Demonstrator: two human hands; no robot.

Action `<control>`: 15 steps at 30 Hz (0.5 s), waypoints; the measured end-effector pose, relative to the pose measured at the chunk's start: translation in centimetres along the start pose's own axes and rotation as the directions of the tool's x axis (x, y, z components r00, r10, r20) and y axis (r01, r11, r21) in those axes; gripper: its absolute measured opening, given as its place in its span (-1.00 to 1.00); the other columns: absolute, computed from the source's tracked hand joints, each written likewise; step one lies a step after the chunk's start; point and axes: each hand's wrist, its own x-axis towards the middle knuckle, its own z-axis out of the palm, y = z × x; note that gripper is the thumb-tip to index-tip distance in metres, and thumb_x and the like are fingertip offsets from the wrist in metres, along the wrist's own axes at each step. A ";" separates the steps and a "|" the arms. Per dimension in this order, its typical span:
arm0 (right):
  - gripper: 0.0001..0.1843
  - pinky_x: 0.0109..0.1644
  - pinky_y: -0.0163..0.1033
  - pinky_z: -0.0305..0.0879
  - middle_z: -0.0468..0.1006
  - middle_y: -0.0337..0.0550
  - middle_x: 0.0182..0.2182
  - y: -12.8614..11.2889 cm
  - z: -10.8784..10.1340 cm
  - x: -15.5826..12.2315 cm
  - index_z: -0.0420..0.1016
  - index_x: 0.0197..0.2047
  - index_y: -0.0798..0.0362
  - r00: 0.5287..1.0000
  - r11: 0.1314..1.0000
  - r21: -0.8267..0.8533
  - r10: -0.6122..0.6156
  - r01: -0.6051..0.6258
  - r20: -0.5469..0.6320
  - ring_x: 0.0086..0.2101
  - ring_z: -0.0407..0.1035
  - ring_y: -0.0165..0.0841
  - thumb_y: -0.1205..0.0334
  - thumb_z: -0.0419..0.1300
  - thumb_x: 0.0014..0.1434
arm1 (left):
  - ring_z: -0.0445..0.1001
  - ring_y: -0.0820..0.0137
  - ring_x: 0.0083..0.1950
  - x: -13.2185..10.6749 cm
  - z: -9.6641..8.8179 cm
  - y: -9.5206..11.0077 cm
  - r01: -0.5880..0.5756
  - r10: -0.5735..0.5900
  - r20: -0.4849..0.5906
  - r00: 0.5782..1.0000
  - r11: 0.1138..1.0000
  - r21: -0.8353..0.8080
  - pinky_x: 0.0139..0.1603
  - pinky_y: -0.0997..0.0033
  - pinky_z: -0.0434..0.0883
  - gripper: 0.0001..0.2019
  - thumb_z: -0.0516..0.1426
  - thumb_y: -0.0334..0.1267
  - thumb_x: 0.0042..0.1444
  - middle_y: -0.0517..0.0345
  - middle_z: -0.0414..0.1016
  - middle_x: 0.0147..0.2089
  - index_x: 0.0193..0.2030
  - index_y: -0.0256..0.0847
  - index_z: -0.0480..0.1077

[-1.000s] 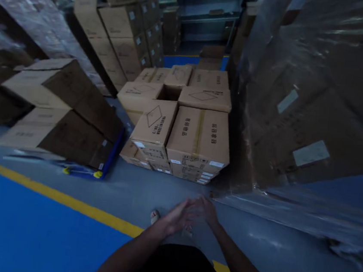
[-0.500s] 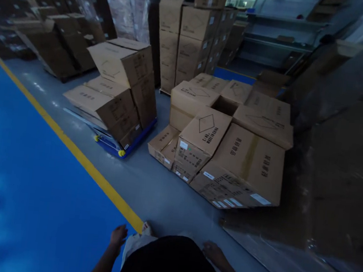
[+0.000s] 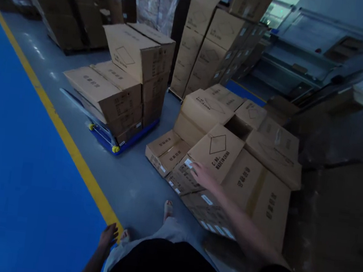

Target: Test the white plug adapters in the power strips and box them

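Right hand (image 3: 202, 174) stretches forward; left hand (image 3: 109, 235) hangs low.

Floor gap (image 3: 138, 172) open; trolley (image 3: 137, 140), carton stack (image 3: 229, 141) flank it.

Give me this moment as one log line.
right hand: at diamond-marked carton, contact unclear | left hand: hanging, empty | blue trolley: bears cartons

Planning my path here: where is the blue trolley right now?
Left of centre in the head view, the blue trolley stands under stacked cartons between the yellow floor line and the low carton pile.
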 end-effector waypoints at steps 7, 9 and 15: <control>-0.51 0.56 0.15 0.13 0.53 0.04 0.45 6.4 -6.5 11.7 0.61 0.39 -0.11 0.980 0.957 -0.215 -0.194 0.197 0.032 0.45 0.25 -0.01 -0.12 0.19 0.57 | 0.51 -0.05 0.50 0.8 26.4 15.5 -0.344 0.348 0.351 0.869 0.936 -0.075 0.45 -0.08 0.46 -0.26 0.32 0.35 0.27 -0.32 0.53 0.48 0.41 -0.09 0.51; -0.51 0.55 0.17 0.12 0.56 -0.02 0.42 8.1 -6.2 12.7 0.62 0.37 -0.16 0.973 0.947 -0.226 -0.221 0.229 0.058 0.47 0.21 -0.02 -0.16 0.15 0.59 | 0.43 0.00 0.58 0.7 33.1 19.4 -0.450 0.452 0.411 0.792 0.886 -0.109 0.59 -0.07 0.33 -0.24 0.32 0.29 0.33 -0.26 0.50 0.54 0.51 -0.09 0.45; -0.42 0.57 0.38 -0.07 0.55 0.13 0.37 12.5 -4.5 14.3 0.63 0.35 -0.08 0.949 0.927 -0.211 -0.286 0.309 0.134 0.42 0.17 0.10 -0.18 -0.04 0.65 | 0.41 0.10 0.55 2.7 43.5 22.6 -0.601 0.591 0.416 0.691 0.790 -0.123 0.66 -0.04 0.26 -0.34 0.29 0.05 0.42 -0.14 0.55 0.50 0.55 -0.15 0.40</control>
